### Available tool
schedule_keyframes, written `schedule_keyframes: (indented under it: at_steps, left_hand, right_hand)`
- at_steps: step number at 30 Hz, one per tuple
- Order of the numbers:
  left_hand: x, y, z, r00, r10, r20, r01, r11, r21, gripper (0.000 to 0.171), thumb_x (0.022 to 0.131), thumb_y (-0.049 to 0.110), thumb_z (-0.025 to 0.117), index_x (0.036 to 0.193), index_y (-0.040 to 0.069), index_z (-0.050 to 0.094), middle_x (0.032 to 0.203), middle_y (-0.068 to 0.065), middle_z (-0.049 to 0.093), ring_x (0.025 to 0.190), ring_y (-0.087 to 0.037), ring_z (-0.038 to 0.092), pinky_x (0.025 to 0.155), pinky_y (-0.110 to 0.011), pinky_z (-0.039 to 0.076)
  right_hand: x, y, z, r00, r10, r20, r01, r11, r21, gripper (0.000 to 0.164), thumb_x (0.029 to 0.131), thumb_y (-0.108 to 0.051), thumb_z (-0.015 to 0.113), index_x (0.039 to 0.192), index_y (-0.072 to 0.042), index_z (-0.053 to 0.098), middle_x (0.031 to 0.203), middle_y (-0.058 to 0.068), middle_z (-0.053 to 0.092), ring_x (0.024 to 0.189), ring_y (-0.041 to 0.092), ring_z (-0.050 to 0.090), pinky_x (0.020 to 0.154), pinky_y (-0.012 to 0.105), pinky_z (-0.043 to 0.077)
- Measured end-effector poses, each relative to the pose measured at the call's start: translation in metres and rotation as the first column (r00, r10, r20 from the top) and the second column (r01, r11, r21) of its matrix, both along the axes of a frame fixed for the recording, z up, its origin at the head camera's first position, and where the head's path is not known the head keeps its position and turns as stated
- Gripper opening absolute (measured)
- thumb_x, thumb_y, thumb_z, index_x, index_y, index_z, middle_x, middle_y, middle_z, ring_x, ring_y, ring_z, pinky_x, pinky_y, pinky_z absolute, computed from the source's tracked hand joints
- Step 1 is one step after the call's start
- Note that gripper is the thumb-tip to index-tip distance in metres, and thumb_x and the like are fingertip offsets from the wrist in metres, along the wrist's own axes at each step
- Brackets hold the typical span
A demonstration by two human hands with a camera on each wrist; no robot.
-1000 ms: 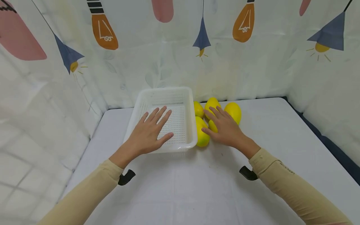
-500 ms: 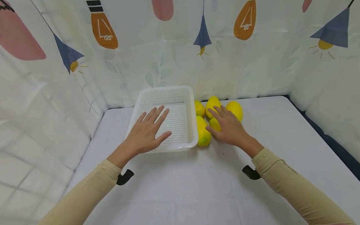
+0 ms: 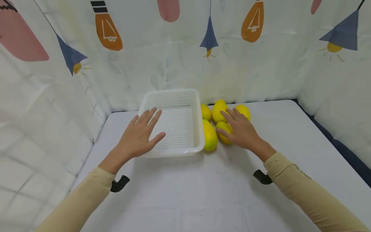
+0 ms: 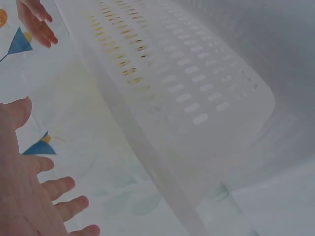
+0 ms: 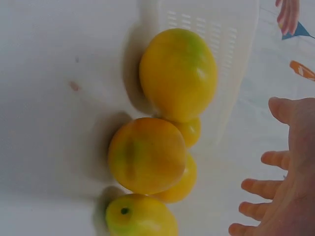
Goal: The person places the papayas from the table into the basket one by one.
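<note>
The left hand (image 3: pixel 134 137) hovers with fingers spread, gripping nothing, and the basket (image 3: pixel 200 129) lies below it and to its right. Beyond the basket's right wall, below and left of the right hand (image 3: pixel 242 130), five yellow fruits (image 3: pixel 210 137) crowd together on the table (image 3: pixel 203 193). The right hand is also released, its spread fingers apart from the fruits. To take one cleanly, the right hand would best drop straight onto the fruit under its thumb (image 3: pixel 224 126), curling around the widest part before lifting; a sideways sweep would probably roll its neighbours. The left hand could usefully steady the basket's near rim.
</note>
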State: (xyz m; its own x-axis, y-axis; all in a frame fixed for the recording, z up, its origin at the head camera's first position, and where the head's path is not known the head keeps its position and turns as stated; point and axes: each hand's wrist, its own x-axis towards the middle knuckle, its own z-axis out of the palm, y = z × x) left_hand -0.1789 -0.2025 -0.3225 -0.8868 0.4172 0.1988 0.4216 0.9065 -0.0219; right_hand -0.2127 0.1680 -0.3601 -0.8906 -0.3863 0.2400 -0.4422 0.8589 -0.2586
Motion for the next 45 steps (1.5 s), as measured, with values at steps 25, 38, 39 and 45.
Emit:
schedule_keyframes:
  at_steps: [25, 38, 39, 45]
  left_hand:
    - [-0.01, -0.03, -0.001, 0.998, 0.045, 0.037, -0.047, 0.998, 0.045, 0.075, 0.099, 0.053, 0.041, 0.156, 0.017, 0.01, 0.161, -0.013, 0.018, 0.145, -0.038, 0.025, 0.113, -0.061, 0.021]
    - [-0.022, -0.048, -0.012, 0.992, 0.087, 0.091, -0.095, 0.992, 0.085, 0.075, 0.1, 0.054, 0.038, 0.156, 0.013, 0.011, 0.161, -0.016, 0.018, 0.145, -0.039, 0.023, 0.111, -0.061, 0.024]
    - [-0.022, -0.049, -0.012, 0.992, 0.088, 0.093, -0.096, 0.992, 0.084, 0.075, 0.1, 0.054, 0.037, 0.156, 0.012, 0.01, 0.16, -0.017, 0.018, 0.145, -0.04, 0.023, 0.111, -0.061, 0.024]
    - [-0.023, -0.053, -0.013, 0.99, 0.102, 0.1, -0.111, 0.99, 0.084, 0.071, 0.101, 0.049, 0.038, 0.155, 0.011, 0.011, 0.16, -0.019, 0.019, 0.144, -0.041, 0.024, 0.111, -0.06, 0.025]
  right_hand:
    - [-0.011, 0.02, -0.005, 0.997, -0.074, 0.031, 0.075, 0.997, -0.033, 0.069, 0.095, -0.045, 0.055, 0.15, -0.009, 0.031, 0.154, 0.021, 0.031, 0.145, 0.043, 0.022, 0.113, 0.061, 0.023]
    - [-0.017, 0.03, -0.01, 0.994, -0.104, 0.04, 0.106, 0.994, -0.041, 0.068, 0.096, -0.042, 0.055, 0.149, -0.007, 0.032, 0.154, 0.021, 0.03, 0.145, 0.043, 0.021, 0.114, 0.06, 0.022]
    - [-0.018, 0.03, -0.01, 0.993, -0.107, 0.04, 0.109, 0.993, -0.043, 0.068, 0.096, -0.042, 0.055, 0.149, -0.006, 0.032, 0.154, 0.021, 0.031, 0.145, 0.042, 0.021, 0.114, 0.06, 0.022]
    - [-0.021, 0.032, -0.016, 0.992, -0.12, 0.04, 0.123, 0.991, -0.057, 0.068, 0.095, -0.043, 0.056, 0.148, -0.006, 0.034, 0.154, 0.02, 0.031, 0.144, 0.04, 0.023, 0.113, 0.059, 0.026]
